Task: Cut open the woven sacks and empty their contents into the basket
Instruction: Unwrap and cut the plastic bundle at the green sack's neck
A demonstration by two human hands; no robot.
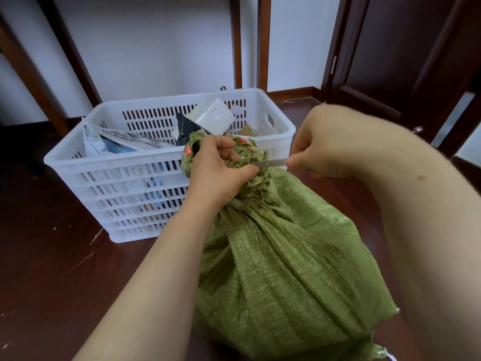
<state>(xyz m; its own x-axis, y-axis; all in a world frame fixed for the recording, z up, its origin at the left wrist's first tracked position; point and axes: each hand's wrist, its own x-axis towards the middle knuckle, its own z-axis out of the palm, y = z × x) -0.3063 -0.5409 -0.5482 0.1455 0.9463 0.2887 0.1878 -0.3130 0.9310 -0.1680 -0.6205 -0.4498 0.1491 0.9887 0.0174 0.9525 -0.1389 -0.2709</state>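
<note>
Soft, even indoor light is brightest on the far white wall [156,48] and the white plastic basket [104,165], while the dark wooden floor [52,256] gives a dull sheen and holds faint, soft-edged shadows. The weave of the green woven sack [286,256] is sharp in the middle, and the small blade [270,162] catches a pale glint. Wide-angle distortion bows the dark door frame [335,48] at far right and swells the slightly soft right forearm [416,204] at the near edge.

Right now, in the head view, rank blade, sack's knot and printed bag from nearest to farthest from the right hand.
1. The blade, pinched by the right hand.
2. The sack's knot, just left of it.
3. The printed bag, the basket's left end.
</note>
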